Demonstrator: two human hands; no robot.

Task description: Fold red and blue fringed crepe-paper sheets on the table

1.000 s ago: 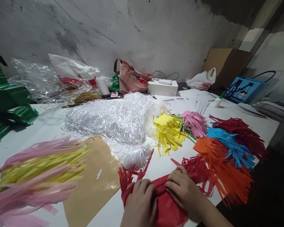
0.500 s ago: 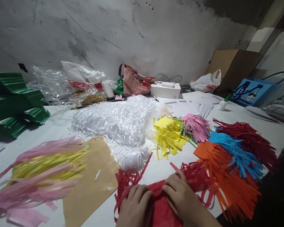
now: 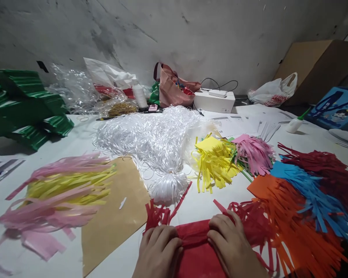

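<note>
Red tissue paper (image 3: pixel 199 258) with fringed ends lies at the front of the table, a folded band running across its upper part. My left hand (image 3: pixel 159 249) has its fingers curled over the paper's left side, with red strips poking out beyond the fingertips. On the right side my right hand (image 3: pixel 230 239) grips the same band, its fingers bent and close together. My thumbs are mostly hidden. More red strips (image 3: pixel 249 222) spread out to the right of my right hand, beside an orange fringed tassel (image 3: pixel 295 220).
Left lie pink and yellow strips (image 3: pixel 66 185) and a brown sheet (image 3: pixel 116 216). Beyond my hands is a heap of white string (image 3: pixel 150 133). Yellow (image 3: pixel 213 162), pink (image 3: pixel 253 152) and blue (image 3: pixel 301 185) tassels lie right, near a glue bottle (image 3: pixel 295 124). Green folded paper (image 3: pixel 23 104) stands far left.
The view has shifted, so the table things on both sides sit differently in frame. My hands are slightly farther apart, showing more of the folded red band between them.
</note>
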